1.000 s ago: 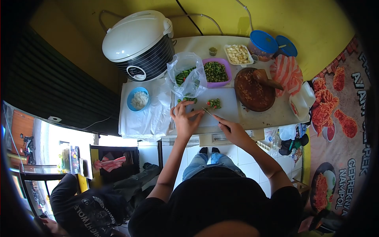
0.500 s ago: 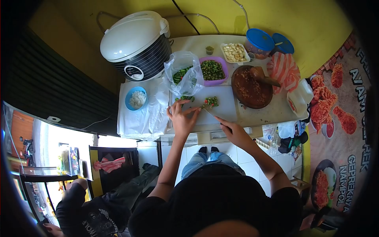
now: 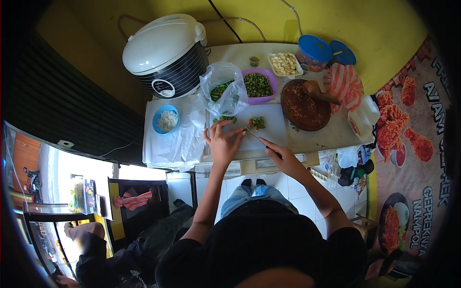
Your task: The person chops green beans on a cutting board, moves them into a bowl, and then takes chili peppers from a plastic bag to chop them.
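Observation:
On the white cutting board [image 3: 276,137] lie chopped green and red pieces [image 3: 257,123], with more green pieces [image 3: 224,118] at its left. My left hand [image 3: 223,142] is over the board's left part, its fingers bent and its fingertips close to the knife tip; what they pinch is too small to make out. My right hand [image 3: 282,156] grips the handle of a small knife [image 3: 254,135], whose blade points up and left to the chopped pieces. Behind the board are a plastic bag of green vegetables [image 3: 222,91] and a purple container of chopped greens [image 3: 258,85].
A rice cooker [image 3: 165,53] stands back left, above a blue bowl of rice [image 3: 166,120]. At right are a brown mortar [image 3: 306,108] with a pestle, a tray of pale pieces [image 3: 285,64] and a blue-lidded tub [image 3: 315,50]. Another person [image 3: 115,261] is at lower left.
My right hand and the knife have shifted slightly left. My left hand has hardly moved. The other person at lower left has moved an arm and leaned lower.

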Demonstrator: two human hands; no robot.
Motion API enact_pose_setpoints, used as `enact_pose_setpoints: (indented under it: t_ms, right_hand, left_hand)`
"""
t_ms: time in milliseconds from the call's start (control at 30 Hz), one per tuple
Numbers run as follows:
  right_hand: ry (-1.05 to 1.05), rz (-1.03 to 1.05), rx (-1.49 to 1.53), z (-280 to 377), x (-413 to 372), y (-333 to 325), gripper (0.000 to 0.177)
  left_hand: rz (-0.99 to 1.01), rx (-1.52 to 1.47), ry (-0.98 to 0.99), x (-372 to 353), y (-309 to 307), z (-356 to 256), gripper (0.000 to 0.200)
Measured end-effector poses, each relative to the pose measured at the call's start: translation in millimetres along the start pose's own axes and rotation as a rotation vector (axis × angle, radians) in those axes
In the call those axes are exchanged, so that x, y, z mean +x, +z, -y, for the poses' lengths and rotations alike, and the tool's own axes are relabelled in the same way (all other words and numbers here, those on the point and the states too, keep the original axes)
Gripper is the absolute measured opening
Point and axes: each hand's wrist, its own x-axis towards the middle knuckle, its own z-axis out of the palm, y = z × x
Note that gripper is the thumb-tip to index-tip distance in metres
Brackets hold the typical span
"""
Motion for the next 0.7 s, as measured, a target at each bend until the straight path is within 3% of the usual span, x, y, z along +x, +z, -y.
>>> enact_pose_setpoints:
  t_ms: [133, 333, 533, 700]
  right_hand:
    - [0.05, 0.042, -0.023, 8, -1, 1, 0.043]
    - [-0.055, -0.02, -0.015, -10, 2, 8, 0.044]
    - [0.086, 0.023, -0.071, 5, 1, 4, 0.044]
    - [0.074, 0.018, -0.051, 9, 4, 4, 0.044]
  left_hand:
    - [-0.011, -0.001, 0.0, -1, 2, 1, 0.015]
    - [-0.035, -0.036, -0.023, -1, 3, 2, 0.014]
    - [-0.044, -0.052, -0.03, 0, 2, 2, 0.011]
    - [-0.021, -0.071, -0.045, 1, 0, 2, 0.012]
